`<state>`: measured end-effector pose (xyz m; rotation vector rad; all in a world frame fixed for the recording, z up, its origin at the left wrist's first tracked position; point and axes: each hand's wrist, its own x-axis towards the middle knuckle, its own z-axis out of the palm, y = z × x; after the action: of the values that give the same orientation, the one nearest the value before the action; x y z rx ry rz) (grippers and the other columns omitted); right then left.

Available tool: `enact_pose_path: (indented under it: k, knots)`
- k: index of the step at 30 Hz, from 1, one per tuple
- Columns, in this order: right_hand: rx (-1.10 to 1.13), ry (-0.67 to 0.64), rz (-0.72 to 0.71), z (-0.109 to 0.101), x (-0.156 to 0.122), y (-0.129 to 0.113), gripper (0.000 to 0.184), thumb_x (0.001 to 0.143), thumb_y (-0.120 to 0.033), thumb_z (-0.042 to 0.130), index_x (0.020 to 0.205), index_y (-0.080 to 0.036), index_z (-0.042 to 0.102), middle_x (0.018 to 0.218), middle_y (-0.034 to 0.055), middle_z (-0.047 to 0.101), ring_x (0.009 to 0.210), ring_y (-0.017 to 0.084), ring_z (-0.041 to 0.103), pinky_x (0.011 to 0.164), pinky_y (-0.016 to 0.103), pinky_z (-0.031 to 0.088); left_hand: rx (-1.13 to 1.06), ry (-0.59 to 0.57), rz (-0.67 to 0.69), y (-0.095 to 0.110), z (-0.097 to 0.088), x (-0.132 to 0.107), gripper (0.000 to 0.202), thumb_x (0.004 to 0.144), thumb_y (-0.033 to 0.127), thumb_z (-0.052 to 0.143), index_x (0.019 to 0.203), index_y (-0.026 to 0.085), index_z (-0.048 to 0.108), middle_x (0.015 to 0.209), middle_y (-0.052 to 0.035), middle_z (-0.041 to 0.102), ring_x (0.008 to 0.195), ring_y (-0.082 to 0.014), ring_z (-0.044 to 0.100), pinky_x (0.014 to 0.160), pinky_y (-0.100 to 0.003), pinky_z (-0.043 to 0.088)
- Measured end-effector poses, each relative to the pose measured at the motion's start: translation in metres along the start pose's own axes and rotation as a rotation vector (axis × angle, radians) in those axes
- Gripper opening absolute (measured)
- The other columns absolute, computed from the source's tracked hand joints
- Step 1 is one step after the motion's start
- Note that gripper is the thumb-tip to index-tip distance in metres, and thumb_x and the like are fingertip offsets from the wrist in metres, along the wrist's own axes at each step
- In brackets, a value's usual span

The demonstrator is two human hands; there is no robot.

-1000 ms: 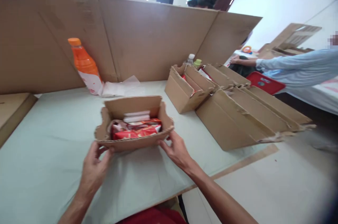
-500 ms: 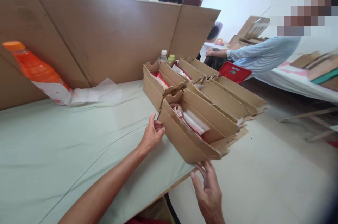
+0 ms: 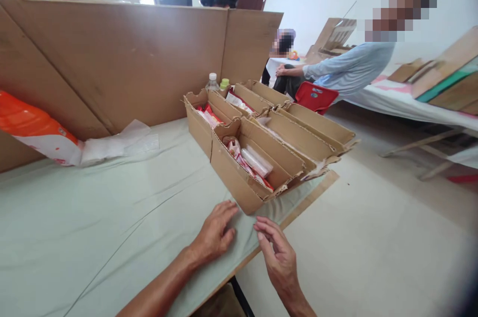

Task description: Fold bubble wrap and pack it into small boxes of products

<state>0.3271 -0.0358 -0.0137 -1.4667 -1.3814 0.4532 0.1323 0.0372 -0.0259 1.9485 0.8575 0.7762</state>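
Note:
Both my hands are in front of the near corner of a cardboard box (image 3: 235, 180) standing on the cloth-covered table (image 3: 149, 237). My left hand (image 3: 214, 230) lies low over the cloth, fingers loosely stretched, holding nothing. At the table edge, my right hand (image 3: 276, 247) is turned inward with fingers slightly curved, thumb apart, and nothing in it. Inside the near box lie red-and-white packets (image 3: 239, 155) and a clear plastic roll or pack (image 3: 257, 161). Behind and beside it stand several more open cardboard boxes (image 3: 298, 130), some with red and white packets in them.
A tall cardboard panel (image 3: 149, 58) stands along the back. At left, an orange-and-white bottle-shaped pack (image 3: 41, 130) lies by clear plastic (image 3: 119, 145). Two bottles (image 3: 212, 81) stand behind the boxes. A seated person in a light blue sleeve (image 3: 347, 65) is by a red chair (image 3: 315, 96).
The near box now sits further back on the table, against the other boxes, with more table edge showing. My left hand has left its side and come nearer; my right hand is off its corner.

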Motion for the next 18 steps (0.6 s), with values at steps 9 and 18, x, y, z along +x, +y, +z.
enact_pose_path:
  k: [9, 18]
  knots:
    - [-0.367, 0.019, -0.455, -0.059, 0.132, -0.099, 0.021, 0.097, -0.025, 0.056, 0.112, -0.022, 0.069, 0.109, 0.0069, 0.076, 0.097, 0.02, 0.073, 0.089, 0.032, 0.058, 0.26, -0.367, 0.154, 0.022, 0.047, -0.077, 0.054, 0.08, 0.03, 0.062, 0.134, 0.022, 0.061, 0.158, -0.0117, 0.046, 0.153, -0.0348, 0.028, 0.125, -0.061, 0.014]
    - [-1.328, -0.79, -0.313, 0.02, 0.226, -0.146, 0.02, 0.091, -0.014, 0.056, 0.097, -0.01, 0.076, 0.099, 0.0234, 0.077, 0.099, 0.032, 0.074, 0.08, 0.037, 0.055, -0.234, -0.077, -0.2, 0.043, 0.023, -0.087, 0.045, 0.077, 0.026, 0.064, 0.121, 0.026, 0.071, 0.127, -0.012, 0.071, 0.126, -0.0321, 0.061, 0.113, -0.053, 0.041]
